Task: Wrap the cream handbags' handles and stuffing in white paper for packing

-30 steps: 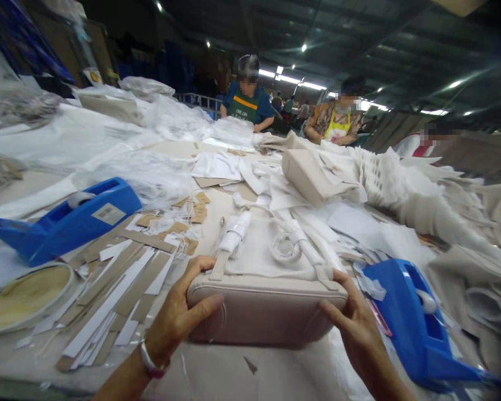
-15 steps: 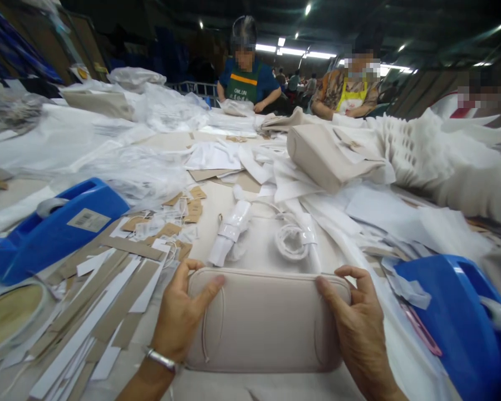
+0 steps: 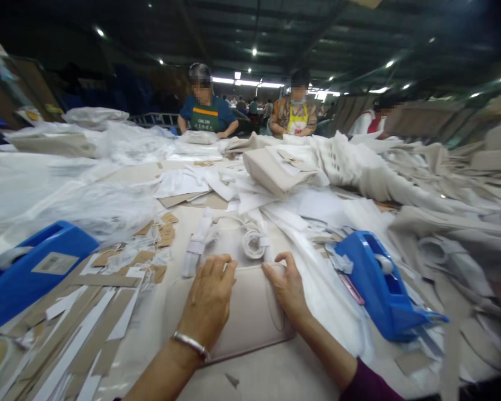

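Note:
A pale beige bag (image 3: 250, 314) with rounded corners lies in front of me on the table. My left hand (image 3: 211, 295), with a silver bangle at the wrist, rests over its left part near the top edge, fingers close together and bent over it. At the bag's upper right corner, my right hand (image 3: 286, 284) grips the edge between thumb and fingers. Just beyond the bag are a wrapped white roll (image 3: 197, 245) and a coiled strap in white wrapping (image 3: 254, 244).
Blue tape dispensers stand at left (image 3: 37, 273) and right (image 3: 378, 284). Card strips (image 3: 96, 328) lie at the left. Another beige bag (image 3: 275, 170) and heaps of white wrapping are farther back. Several people work across the table.
The view has swung right. My left hand has moved inward from the bag's left end and now lies over the bag. My right hand stays at the right corner.

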{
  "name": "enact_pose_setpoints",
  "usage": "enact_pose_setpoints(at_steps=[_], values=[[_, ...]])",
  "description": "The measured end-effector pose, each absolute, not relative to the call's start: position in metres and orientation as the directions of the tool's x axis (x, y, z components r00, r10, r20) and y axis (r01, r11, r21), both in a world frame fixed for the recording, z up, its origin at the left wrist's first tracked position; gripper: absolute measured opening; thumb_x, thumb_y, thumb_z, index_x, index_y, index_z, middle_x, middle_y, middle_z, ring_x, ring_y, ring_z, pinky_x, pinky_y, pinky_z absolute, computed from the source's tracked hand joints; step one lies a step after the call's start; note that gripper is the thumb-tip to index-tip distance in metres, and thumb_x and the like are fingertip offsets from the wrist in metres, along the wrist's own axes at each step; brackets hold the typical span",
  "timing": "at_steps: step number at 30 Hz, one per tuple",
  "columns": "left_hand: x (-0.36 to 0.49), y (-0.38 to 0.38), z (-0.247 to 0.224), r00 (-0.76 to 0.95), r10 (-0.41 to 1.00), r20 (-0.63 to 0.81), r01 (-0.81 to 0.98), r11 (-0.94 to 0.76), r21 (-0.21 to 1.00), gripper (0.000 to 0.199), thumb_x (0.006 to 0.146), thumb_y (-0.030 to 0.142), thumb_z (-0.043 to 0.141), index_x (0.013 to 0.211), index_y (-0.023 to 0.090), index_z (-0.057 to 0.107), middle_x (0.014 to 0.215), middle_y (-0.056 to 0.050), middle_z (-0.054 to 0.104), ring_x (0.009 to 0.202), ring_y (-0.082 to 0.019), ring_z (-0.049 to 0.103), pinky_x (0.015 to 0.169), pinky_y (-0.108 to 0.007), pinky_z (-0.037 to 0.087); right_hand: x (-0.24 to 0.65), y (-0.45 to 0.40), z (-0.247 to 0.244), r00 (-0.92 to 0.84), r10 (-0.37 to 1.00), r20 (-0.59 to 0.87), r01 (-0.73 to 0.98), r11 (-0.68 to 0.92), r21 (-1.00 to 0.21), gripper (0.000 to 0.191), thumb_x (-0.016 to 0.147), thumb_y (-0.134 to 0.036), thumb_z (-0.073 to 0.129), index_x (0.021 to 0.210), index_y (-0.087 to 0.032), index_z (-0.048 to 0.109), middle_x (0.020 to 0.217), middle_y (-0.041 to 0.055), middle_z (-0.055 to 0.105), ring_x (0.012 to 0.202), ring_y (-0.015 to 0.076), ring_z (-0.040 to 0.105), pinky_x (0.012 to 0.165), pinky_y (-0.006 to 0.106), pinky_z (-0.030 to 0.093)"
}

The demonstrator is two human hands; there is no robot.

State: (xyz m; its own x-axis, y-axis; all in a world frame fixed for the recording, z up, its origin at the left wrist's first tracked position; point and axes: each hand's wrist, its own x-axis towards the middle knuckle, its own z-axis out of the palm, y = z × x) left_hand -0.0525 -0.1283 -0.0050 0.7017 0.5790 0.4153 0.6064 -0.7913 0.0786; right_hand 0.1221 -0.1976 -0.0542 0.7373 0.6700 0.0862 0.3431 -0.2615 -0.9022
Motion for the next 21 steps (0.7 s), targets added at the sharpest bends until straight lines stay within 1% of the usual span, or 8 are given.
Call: enact_pose_setpoints(at_steps=[1, 3, 5, 9, 12, 15, 18, 21], values=[[-0.042, -0.126, -0.001, 0.753, 0.577, 0.318, 0.583, -0.808, 0.084, 0.024, 0.090, 0.023, 0.036, 0.103, 0.018, 0.056, 0.105, -0.010, 0.058, 0.101, -0.024, 0.051, 0.087, -0.038, 0.040, 0.122, -0.198, -0.054, 0.740, 0.666, 0.094, 0.349, -0.261, -0.900, 0.037, 0.070, -0.054, 0.056, 0.088, -0.022, 0.047, 0.051, -0.0096, 0.036, 0.048, 0.0128, 0.038, 0.049, 0.023, 0.028], [-0.026, -0.119, -0.001, 0.767, 0.619, 0.168, 0.611, -0.785, 0.101, 0.029, 0.091, 0.035, 0.034, 0.090, 0.017, 0.057, 0.092, -0.009, 0.061, 0.090, -0.024, 0.054, 0.077, -0.037, 0.042, 0.122, -0.198, -0.052, 0.741, 0.663, 0.106, 0.361, -0.261, -0.895, 0.035, 0.071, -0.053, 0.056, 0.088, -0.023, 0.046, 0.052, -0.0094, 0.037, 0.049, 0.0134, 0.040, 0.051, 0.023, 0.029], [-0.019, -0.114, -0.008, 0.739, 0.663, 0.117, 0.653, -0.748, 0.117, 0.036, 0.092, 0.042, 0.031, 0.085, 0.017, 0.056, 0.086, -0.008, 0.061, 0.083, -0.023, 0.056, 0.072, -0.035, 0.042, 0.120, -0.200, -0.050, 0.738, 0.667, 0.105, 0.371, -0.270, -0.888, 0.034, 0.073, -0.051, 0.054, 0.089, -0.023, 0.046, 0.052, -0.0088, 0.040, 0.051, 0.0142, 0.043, 0.052, 0.023, 0.030], [-0.021, -0.114, -0.028, 0.691, 0.701, 0.178, 0.691, -0.712, 0.122, 0.040, 0.092, 0.044, 0.027, 0.086, 0.017, 0.056, 0.084, -0.007, 0.062, 0.082, -0.022, 0.057, 0.073, -0.035, 0.042, 0.123, -0.202, -0.044, 0.677, 0.736, 0.027, 0.416, -0.351, -0.839, 0.032, 0.078, -0.051, 0.048, 0.094, -0.023, 0.044, 0.054, -0.0060, 0.047, 0.054, 0.0170, 0.049, 0.055, 0.025, 0.033], [-0.024, -0.115, -0.037, 0.684, 0.707, 0.181, 0.698, -0.706, 0.121, 0.036, 0.092, 0.042, 0.032, 0.084, 0.018, 0.057, 0.085, -0.006, 0.062, 0.083, -0.023, 0.056, 0.075, -0.037, 0.042, 0.143, -0.199, -0.033, 0.542, 0.840, 0.010, 0.577, -0.363, -0.731, 0.028, 0.078, -0.047, 0.049, 0.092, -0.023, 0.049, 0.064, -0.0009, 0.056, 0.063, 0.0193, 0.054, 0.059, 0.027, 0.034], [-0.024, -0.114, -0.043, 0.659, 0.725, 0.202, 0.712, -0.687, 0.145, 0.031, 0.091, 0.040, 0.036, 0.084, 0.019, 0.058, 0.085, -0.005, 0.062, 0.082, -0.022, 0.056, 0.075, -0.036, 0.042, 0.172, -0.184, -0.013, 0.415, 0.894, 0.168, 0.755, -0.235, -0.613, 0.018, 0.079, -0.038, 0.049, 0.080, -0.022, 0.055, 0.076, 0.0031, 0.060, 0.075, 0.0199, 0.055, 0.067, 0.029, 0.036], [-0.024, -0.112, -0.055, 0.641, 0.724, 0.253, 0.707, -0.686, 0.171, 0.024, 0.088, 0.039, 0.044, 0.085, 0.020, 0.058, 0.085, -0.004, 0.063, 0.082, -0.021, 0.057, 0.075, -0.035, 0.042, 0.190, -0.151, 0.012, 0.363, 0.880, 0.308, 0.818, -0.143, -0.557, 0.019, 0.082, -0.032, 0.043, 0.073, -0.020, 0.056, 0.074, 0.0031, 0.060, 0.074, 0.0179, 0.054, 0.069, 0.028, 0.036], [-0.020, -0.107, -0.070, 0.623, 0.714, 0.318, 0.711, -0.687, 0.150, 0.023, 0.081, 0.043, 0.055, 0.081, 0.020, 0.059, 0.080, -0.003, 0.063, 0.081, -0.022, 0.059, 0.073, -0.035, 0.044, 0.186, -0.092, 0.034, 0.205, 0.908, 0.365, 0.877, -0.004, -0.481, 0.019, 0.082, -0.029, 0.044, 0.072, -0.020, 0.058, 0.073, 0.0026, 0.062, 0.072, 0.0166, 0.055, 0.067, 0.027, 0.036]])
